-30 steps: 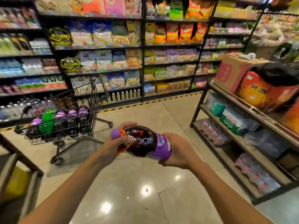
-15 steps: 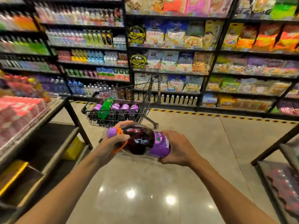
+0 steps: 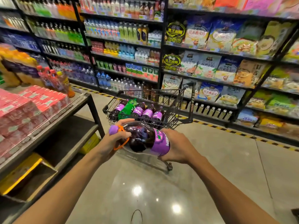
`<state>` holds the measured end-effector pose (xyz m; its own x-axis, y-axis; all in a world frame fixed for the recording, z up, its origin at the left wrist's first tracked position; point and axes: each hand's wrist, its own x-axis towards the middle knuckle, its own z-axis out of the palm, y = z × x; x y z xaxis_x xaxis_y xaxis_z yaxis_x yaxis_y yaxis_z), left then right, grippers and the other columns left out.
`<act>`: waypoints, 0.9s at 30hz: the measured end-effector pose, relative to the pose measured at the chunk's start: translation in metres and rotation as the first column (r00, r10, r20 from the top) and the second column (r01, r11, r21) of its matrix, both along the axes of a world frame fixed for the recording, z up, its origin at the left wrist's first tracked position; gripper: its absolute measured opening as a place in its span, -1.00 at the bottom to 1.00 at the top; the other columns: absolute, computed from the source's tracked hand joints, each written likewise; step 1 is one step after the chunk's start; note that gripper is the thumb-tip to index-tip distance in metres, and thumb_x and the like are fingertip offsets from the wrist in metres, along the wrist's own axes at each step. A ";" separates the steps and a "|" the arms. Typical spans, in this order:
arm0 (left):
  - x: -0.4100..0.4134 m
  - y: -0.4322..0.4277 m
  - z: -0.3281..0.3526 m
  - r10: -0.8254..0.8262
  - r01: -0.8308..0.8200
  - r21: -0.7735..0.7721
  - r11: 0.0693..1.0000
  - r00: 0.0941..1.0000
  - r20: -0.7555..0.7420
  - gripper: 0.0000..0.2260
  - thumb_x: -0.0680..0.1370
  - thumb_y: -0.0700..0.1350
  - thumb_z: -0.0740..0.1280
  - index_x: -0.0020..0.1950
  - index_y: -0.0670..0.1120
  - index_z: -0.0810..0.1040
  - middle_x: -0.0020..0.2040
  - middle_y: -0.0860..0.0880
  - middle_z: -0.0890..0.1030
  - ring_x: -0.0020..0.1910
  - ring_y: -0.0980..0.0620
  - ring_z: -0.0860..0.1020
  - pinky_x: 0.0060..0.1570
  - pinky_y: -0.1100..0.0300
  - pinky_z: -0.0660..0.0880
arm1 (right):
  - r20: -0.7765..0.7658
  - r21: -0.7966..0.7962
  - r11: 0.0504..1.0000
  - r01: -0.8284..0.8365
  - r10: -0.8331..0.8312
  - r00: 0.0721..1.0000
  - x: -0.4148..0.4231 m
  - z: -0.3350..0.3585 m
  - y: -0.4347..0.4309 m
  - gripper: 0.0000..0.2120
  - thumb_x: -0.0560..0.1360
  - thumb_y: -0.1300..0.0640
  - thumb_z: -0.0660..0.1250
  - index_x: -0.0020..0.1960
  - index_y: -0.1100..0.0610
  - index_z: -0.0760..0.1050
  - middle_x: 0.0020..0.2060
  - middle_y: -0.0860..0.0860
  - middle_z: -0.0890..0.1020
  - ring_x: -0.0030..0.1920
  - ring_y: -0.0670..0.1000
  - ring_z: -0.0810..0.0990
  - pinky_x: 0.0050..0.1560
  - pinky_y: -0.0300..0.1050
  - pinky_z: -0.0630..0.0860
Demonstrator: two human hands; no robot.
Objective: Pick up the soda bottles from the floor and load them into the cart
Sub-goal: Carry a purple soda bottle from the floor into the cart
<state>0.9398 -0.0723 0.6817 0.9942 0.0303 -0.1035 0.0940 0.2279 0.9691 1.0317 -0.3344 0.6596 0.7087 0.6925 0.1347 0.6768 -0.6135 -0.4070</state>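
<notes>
A large dark soda bottle (image 3: 140, 139) with a purple cap, purple label and orange carry loop lies sideways between my hands at chest height. My left hand (image 3: 111, 141) grips its neck just behind the cap. My right hand (image 3: 178, 146) cups its base end behind the label. Straight ahead stands a black wire cart (image 3: 176, 109), its near rim just beyond the bottle. In the cart lie several purple-labelled soda bottles (image 3: 147, 112) and one green bottle (image 3: 127, 109), side by side.
A metal display rack (image 3: 76, 109) with red shrink-wrapped packs stands to my left, a yellow box on its lower shelf. Tall shelves of drinks and snack bags (image 3: 202, 62) line the wall behind the cart. The polished floor (image 3: 226, 159) stretches to the right.
I have turned left and walked toward the cart, which has shifted from the left to the centre and looms larger. Both hands keep the same hold on the bottle.
</notes>
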 end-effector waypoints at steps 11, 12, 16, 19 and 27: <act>0.159 0.086 -0.010 0.035 -0.035 0.033 0.999 0.999 -0.011 -0.29 0.26 -0.05 0.49 0.41 -0.11 0.48 0.30 -0.24 0.61 0.26 -0.30 0.60 0.25 -0.25 0.53 | -0.038 -0.036 0.999 -0.014 0.012 0.999 0.164 -0.018 0.090 -0.24 0.13 -0.31 0.48 0.26 -0.05 0.44 0.04 -0.08 0.61 0.02 0.05 0.60 0.03 0.05 0.60; 0.174 0.091 -0.013 0.031 -0.030 0.031 0.999 0.999 -0.024 -0.27 0.28 -0.05 0.48 0.44 -0.12 0.45 0.32 -0.24 0.59 0.28 -0.30 0.58 0.29 -0.27 0.51 | -0.039 -0.043 0.999 -0.018 0.016 0.999 0.179 -0.020 0.094 -0.26 0.14 -0.30 0.48 0.25 -0.05 0.44 0.03 -0.08 0.61 0.02 0.06 0.60 0.02 0.05 0.60; 0.240 0.106 -0.023 0.045 -0.044 0.043 0.998 0.998 -0.035 -0.28 0.26 -0.02 0.48 0.42 -0.11 0.48 0.31 -0.21 0.61 0.25 -0.26 0.61 0.09 -0.13 0.64 | -0.044 -0.069 0.997 -0.039 0.036 0.998 0.248 -0.025 0.109 -0.37 0.17 -0.26 0.52 0.14 -0.06 0.43 -0.08 -0.13 0.56 -0.07 0.01 0.60 -0.05 0.00 0.62; 0.295 0.113 -0.033 0.059 -0.057 0.034 0.998 0.996 -0.070 -0.28 0.25 -0.01 0.51 0.41 -0.07 0.50 0.30 -0.23 0.61 0.22 -0.26 0.63 0.02 -0.12 0.65 | -0.077 -0.074 0.996 -0.043 0.037 0.996 0.305 -0.037 0.116 -0.39 0.17 -0.26 0.52 0.11 -0.10 0.40 -0.10 -0.17 0.53 -0.08 -0.04 0.60 -0.06 0.00 0.64; 0.436 0.122 -0.044 0.012 -0.004 0.036 0.999 0.978 -0.209 -0.27 0.20 0.08 0.59 0.36 0.06 0.53 0.31 -0.16 0.62 0.24 -0.25 0.62 0.04 -0.18 0.63 | -0.231 -0.046 0.999 -0.011 0.000 0.973 0.436 -0.067 0.123 -0.34 0.16 -0.31 0.53 0.15 -0.10 0.41 -0.06 -0.19 0.53 -0.02 -0.07 0.59 0.03 -0.03 0.64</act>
